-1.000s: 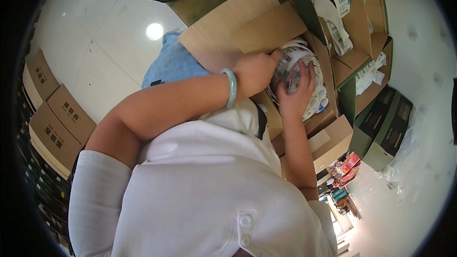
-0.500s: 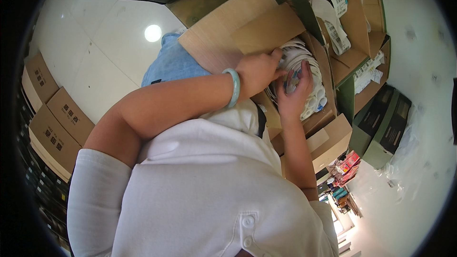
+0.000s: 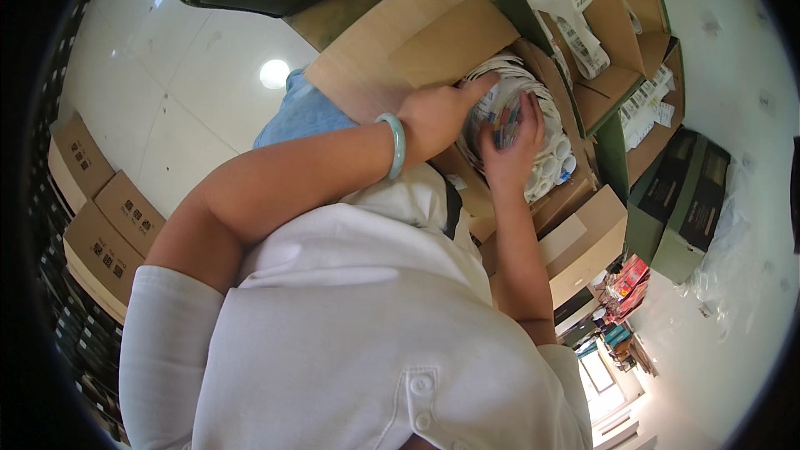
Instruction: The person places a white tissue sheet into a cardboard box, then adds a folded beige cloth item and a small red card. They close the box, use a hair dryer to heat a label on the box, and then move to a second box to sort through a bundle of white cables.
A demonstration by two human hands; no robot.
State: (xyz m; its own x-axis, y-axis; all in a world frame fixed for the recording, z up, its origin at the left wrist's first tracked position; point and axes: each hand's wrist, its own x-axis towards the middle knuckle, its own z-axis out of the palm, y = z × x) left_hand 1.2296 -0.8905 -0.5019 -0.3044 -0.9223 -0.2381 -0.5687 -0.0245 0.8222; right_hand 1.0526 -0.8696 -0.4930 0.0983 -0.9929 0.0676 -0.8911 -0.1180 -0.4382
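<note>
The person's left hand (image 3: 440,121) enters the cardboard box (image 3: 575,173) from the left, a pale green bangle (image 3: 392,147) at its wrist. Its foremost fingers (image 3: 482,88) extend onto the near face of the white label rolls (image 3: 560,157), the remaining fingers folded beneath; from where I stand, I cannot tell whether they pinch the paper. The right hand (image 3: 512,157) is positioned opposite, its thumb set apart from the curved fingers. Between thumb and fingers sits a clear item with coloured marks (image 3: 505,128), lying against the rolls; I cannot tell whether the fingers grip it. The label rolls are seated inside the box, several stacked in a curve, with open white tube ends facing right. One box flap (image 3: 454,40) is folded outward over a pale wood-grain worktop (image 3: 354,75). Beyond the far wall stands a green-sided box (image 3: 617,100) containing loose label strips (image 3: 581,43) printed with barcodes. Further right, dark green and black boxes (image 3: 679,204) rest beside crumpled clear plastic (image 3: 715,254). At far left, brown cartons (image 3: 107,242) are stacked near the glossy tiled floor (image 3: 204,92).
</note>
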